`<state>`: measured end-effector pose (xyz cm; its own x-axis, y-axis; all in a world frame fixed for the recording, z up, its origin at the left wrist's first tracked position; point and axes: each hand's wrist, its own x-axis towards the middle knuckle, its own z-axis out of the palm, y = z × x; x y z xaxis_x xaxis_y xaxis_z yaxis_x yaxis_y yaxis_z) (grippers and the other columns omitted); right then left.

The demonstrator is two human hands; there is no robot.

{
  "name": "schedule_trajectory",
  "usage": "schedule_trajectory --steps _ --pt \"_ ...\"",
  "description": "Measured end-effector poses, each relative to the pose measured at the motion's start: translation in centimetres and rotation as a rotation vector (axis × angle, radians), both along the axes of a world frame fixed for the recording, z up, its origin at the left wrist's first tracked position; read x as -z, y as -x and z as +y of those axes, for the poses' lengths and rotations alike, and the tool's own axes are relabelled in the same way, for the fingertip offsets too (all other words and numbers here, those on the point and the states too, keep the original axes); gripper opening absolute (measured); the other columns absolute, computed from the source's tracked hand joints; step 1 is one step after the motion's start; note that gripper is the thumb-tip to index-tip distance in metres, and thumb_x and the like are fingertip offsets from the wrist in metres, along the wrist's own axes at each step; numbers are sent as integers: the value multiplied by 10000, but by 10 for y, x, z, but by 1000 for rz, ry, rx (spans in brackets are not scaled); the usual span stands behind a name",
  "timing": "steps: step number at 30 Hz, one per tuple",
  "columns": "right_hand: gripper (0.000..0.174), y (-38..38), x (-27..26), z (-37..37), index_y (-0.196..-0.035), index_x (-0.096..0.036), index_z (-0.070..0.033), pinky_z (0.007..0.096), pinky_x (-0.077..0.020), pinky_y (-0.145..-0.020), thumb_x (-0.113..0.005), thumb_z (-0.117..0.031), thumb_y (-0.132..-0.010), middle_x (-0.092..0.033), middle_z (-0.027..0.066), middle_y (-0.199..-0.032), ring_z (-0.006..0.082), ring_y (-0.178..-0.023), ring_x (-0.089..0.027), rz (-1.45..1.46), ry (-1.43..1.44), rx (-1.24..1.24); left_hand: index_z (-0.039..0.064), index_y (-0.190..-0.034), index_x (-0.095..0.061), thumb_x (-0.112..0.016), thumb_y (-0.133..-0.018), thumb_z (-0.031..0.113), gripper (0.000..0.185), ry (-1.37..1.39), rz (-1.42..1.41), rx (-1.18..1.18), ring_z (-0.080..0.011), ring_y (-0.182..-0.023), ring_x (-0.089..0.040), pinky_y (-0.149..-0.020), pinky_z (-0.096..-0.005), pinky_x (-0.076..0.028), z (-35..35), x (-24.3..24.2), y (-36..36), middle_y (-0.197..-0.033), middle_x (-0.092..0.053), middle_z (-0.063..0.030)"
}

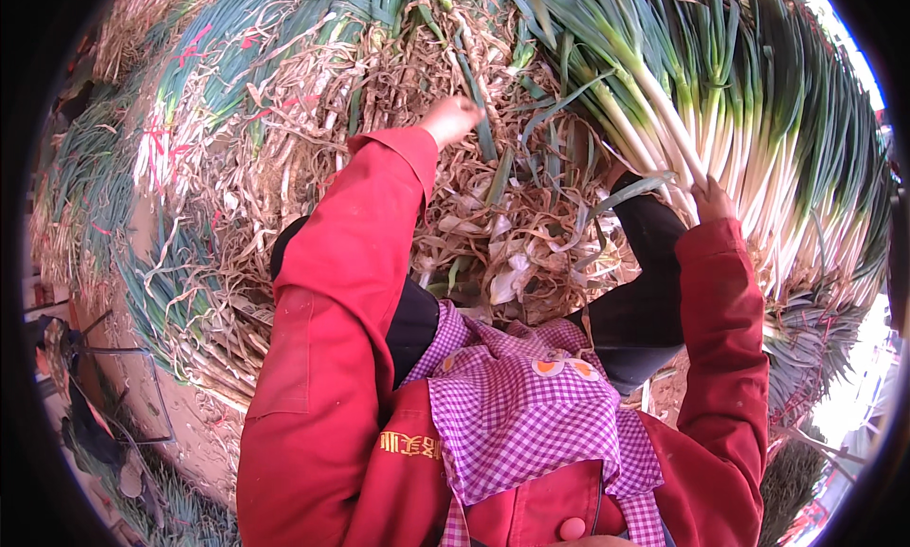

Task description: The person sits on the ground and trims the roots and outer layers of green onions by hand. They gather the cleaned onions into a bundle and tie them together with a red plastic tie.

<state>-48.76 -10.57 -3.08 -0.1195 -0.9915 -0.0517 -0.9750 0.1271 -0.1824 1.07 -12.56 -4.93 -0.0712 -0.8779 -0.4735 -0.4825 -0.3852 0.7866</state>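
My right hand [713, 200] grips the white stem of a long green onion [670, 117], whose green leaves fan up and away from me. Other peeled green onions [625, 131] lean just left of that stem. My left hand [455, 119] is over the heap, its fingers curled beside a loose green leaf [478, 99]. Whether anything is pinched between those fingertips is too small to tell. Below it, between my knees, lies a pile of dry husks and peeled leaves [498, 241], brown and whitish.
A dense row of cleaned green onions [753, 142] stretches along the right. Unpeeled onions with dry outer skins [284, 134] cover the left, some bundles tied with red ribbon [160, 138]. A thin metal frame [153, 390] stands on the bare ground [188, 433] at the lower left.
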Motion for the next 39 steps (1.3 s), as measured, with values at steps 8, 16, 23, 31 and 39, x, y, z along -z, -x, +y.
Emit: schedule_trajectory --steps 8,16,23,31,39 --pt "217 -88 1 -30 -1012 -657 -50 351 -508 -796 -551 -58 -823 -665 130 -965 290 -880 -651 -407 12 -369 209 -1317 -488 -664 -812 281 540 263 -649 243 -412 -1354 -257 -1088 -459 -284 -24 80 34 -1534 -94 -157" --pt "205 -226 65 -105 -1006 -653 -33 332 -504 -771 -589 -138 -843 -672 157 -900 251 -844 -661 -757 -189 -450 94 -1309 -443 -709 -793 284 611 216 -851 534 -343 -1257 -406 -1028 -453 -368 -60 113 9 -1443 -269 -184" --pt "357 -325 176 -155 -1044 -655 -58 364 -498 -814 -648 -328 -811 -676 173 -964 296 -906 -652 -623 -353 -211 -31 -1019 -602 -617 -731 76 308 -39 -721 862 -283 -882 -609 -692 -382 -526 74 141 4 -1017 -546 -162" --pt "453 -336 181 -137 -1180 -561 10 269 -481 -646 -628 -327 -885 -647 73 -915 132 -738 -589 -911 -367 54 2 -882 -703 -630 -663 196 301 -250 -294 1326 -330 -882 -649 -739 -412 -521 140 159 16 -930 -665 -201" --pt "502 -329 244 -68 -1128 -554 -2 389 -480 -818 -697 -337 -783 -649 194 -966 377 -908 -617 -441 -483 -145 40 -968 -701 -635 -694 280 370 -268 -288 1374 -342 -908 -640 -788 -410 -512 173 177 31 -963 -673 -158"
